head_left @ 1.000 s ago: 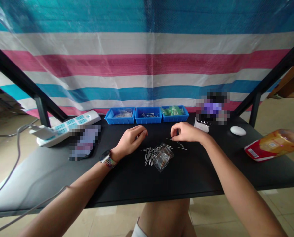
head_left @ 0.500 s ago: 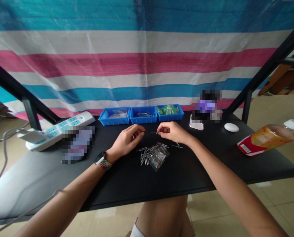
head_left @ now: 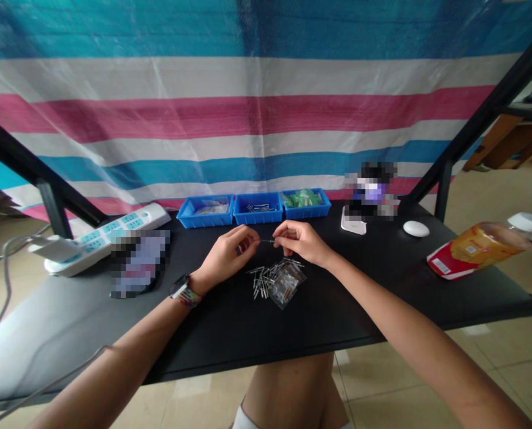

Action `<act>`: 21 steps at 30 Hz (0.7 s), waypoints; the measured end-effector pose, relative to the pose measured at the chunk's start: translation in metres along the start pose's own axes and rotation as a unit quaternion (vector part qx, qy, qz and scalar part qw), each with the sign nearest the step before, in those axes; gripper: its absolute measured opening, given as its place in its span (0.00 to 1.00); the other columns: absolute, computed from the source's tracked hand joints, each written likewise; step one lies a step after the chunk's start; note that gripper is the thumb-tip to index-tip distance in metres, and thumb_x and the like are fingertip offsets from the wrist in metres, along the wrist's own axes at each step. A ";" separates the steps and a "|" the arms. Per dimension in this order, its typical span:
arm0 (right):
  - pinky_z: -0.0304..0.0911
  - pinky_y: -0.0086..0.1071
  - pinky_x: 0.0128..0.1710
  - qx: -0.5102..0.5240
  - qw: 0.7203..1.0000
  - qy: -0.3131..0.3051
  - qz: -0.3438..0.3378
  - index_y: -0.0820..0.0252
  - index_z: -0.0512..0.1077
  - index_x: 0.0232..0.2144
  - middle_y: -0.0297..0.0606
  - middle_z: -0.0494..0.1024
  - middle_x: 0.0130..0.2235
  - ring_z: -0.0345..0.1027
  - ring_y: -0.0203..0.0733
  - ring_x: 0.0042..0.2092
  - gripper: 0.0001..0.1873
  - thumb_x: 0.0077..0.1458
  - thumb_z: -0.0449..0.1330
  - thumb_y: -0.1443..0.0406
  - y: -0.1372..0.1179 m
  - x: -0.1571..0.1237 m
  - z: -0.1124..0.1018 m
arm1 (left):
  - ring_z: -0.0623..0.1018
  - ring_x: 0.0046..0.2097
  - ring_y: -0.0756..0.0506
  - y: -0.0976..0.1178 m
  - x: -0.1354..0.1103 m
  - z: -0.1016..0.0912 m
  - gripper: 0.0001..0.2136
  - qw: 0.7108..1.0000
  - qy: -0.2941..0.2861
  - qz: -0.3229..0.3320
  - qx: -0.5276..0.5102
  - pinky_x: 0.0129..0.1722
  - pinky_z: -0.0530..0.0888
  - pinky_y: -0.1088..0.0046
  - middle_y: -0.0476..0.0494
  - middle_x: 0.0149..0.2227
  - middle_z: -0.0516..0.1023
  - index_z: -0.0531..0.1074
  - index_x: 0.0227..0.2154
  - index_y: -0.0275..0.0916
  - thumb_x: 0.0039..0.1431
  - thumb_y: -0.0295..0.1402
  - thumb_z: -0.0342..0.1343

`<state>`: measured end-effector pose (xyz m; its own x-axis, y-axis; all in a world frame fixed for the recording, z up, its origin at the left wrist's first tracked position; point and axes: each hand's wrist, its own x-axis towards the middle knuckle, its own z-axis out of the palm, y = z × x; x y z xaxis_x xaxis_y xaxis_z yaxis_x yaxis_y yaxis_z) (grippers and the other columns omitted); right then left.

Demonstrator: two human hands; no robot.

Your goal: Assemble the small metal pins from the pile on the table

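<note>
Between my two hands a thin metal rod [head_left: 267,241] lies level just above the table. My right hand [head_left: 305,242] pinches its right end between thumb and fingers. The rod's left end meets the closed fingertips of my left hand [head_left: 230,253]; any other small part in those fingers is hidden. Below the hands lies a loose pile of thin silver metal rods [head_left: 262,281]. A small clear plastic bag [head_left: 287,285] with copper-coloured pieces inside rests against the pile's right side.
Three blue bins stand along the back: a left bin [head_left: 205,221] with clear bags, a middle bin [head_left: 257,217] with metal parts, a right bin [head_left: 308,211] with green bags. A power strip [head_left: 109,235] sits left; a white oval object [head_left: 416,229] and a bottle [head_left: 471,250] right.
My right hand has moved left with the rod, bringing its end to my left fingertips. My left hand has hardly moved. The view has shifted slightly.
</note>
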<state>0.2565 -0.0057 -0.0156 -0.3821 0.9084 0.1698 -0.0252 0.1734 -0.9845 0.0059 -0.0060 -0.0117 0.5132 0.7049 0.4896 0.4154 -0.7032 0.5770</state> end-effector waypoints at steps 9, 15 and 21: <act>0.68 0.29 0.28 0.004 0.999 0.033 -0.012 0.59 0.74 0.33 0.30 0.75 0.26 0.72 0.36 0.27 0.14 0.51 0.74 0.59 -0.001 -0.003 0.007 | 0.74 0.35 0.48 0.000 0.001 0.000 0.10 1.000 -0.012 -0.012 0.009 0.35 0.71 0.74 0.47 0.34 0.74 0.72 0.37 0.39 0.74 0.37 0.53; 0.67 0.29 0.28 -0.002 0.999 0.048 -0.026 0.59 0.76 0.34 0.32 0.76 0.30 0.72 0.35 0.27 0.14 0.55 0.71 0.56 0.000 -0.003 0.009 | 0.75 0.34 0.48 0.002 0.000 -0.002 0.10 1.000 -0.011 -0.024 0.005 0.34 0.71 0.74 0.47 0.34 0.75 0.73 0.37 0.39 0.74 0.38 0.53; 0.66 0.29 0.27 -0.021 0.998 0.056 -0.029 0.60 0.76 0.35 0.35 0.79 0.33 0.71 0.34 0.26 0.16 0.57 0.69 0.53 0.003 -0.003 0.010 | 0.77 0.35 0.48 0.000 -0.001 0.000 0.07 1.000 -0.006 -0.021 -0.012 0.36 0.74 0.73 0.47 0.35 0.78 0.73 0.43 0.40 0.72 0.38 0.57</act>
<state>0.2477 -0.0116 -0.0193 -0.2760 0.9326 0.2326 -0.0050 0.2405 -0.9706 0.0055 -0.0069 -0.0120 0.5050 0.7330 0.4557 0.4184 -0.6697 0.6135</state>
